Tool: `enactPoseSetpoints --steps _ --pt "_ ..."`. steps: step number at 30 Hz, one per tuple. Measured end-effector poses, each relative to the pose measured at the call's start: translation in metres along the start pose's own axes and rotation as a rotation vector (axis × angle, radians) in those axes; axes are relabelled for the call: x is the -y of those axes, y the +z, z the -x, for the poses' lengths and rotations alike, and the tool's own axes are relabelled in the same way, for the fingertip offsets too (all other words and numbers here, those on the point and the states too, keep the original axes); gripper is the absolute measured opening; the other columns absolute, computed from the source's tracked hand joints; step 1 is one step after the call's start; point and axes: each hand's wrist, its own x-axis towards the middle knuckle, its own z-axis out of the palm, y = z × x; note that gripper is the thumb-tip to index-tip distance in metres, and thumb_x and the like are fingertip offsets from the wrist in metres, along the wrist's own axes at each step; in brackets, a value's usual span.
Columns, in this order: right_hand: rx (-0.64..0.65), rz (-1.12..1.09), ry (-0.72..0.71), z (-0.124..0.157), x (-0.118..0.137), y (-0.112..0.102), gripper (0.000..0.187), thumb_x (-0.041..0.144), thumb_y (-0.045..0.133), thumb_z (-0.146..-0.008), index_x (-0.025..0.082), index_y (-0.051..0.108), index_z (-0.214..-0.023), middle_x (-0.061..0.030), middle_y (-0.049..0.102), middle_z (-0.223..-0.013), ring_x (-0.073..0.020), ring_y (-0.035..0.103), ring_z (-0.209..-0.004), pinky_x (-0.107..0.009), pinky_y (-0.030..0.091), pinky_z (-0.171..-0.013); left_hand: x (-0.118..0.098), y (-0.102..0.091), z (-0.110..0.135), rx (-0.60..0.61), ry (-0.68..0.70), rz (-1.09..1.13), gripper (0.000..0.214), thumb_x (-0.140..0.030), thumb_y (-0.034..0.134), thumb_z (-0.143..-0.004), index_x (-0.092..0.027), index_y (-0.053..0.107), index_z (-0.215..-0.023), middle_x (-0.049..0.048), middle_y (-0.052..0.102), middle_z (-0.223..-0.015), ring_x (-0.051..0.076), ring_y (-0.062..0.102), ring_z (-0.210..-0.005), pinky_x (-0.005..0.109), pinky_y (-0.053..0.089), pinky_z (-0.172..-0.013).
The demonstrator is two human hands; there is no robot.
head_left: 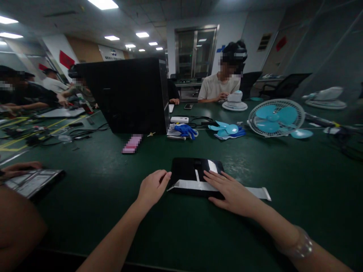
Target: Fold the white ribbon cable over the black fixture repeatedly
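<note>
In front of me lies a flat black panel [183, 169] with a recess near its far edge and a white label. A long white flat strip [187, 184], like a ribbon cable, runs across its near side and sticks out past the right edge. My right hand [231, 192] rests on the panel's right part and covers some of the strip, fingers stretched out and spread. At the panel's left edge is my left hand [154, 187], its fingers curled and thumb pressed in. Whatever those fingers pinch is hidden.
A large black case [130, 96] stands beyond, with a phone [132, 144] before it. Blue gloves [185, 131], turquoise fan blades [224, 129] and a fan [275, 118] lie further right. A co-worker's hand [21, 169] rests on another panel [36, 181] at left; another person [219, 87] sits opposite.
</note>
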Motion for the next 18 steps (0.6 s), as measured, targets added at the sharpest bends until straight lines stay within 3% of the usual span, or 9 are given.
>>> enactPoseSetpoints --steps 10,18 --pt "0.012 -0.036 0.021 -0.0001 -0.0026 0.0026 0.072 0.060 0.045 -0.092 0.027 0.028 -0.153 -0.0036 0.021 -0.159 -0.0302 0.023 -0.144 -0.056 0.019 -0.117 0.0005 0.0000 -0.0002 -0.012 -0.008 -0.001 0.050 -0.054 0.028 -0.098 -0.020 0.063 -0.088 0.0036 0.065 -0.083 0.020 0.060 -0.076 0.028 0.042 -0.062" --pt "0.061 -0.041 0.051 0.0012 0.0002 -0.0004 0.073 0.056 0.046 -0.092 0.023 0.026 -0.154 -0.0034 0.016 -0.161 -0.0303 0.021 -0.145 -0.054 0.019 -0.118 -0.0013 0.0000 -0.0001 -0.041 0.005 -0.013 0.049 -0.052 0.030 -0.098 -0.020 0.064 -0.087 0.0031 0.065 -0.083 0.019 0.060 -0.075 0.028 0.041 -0.062"
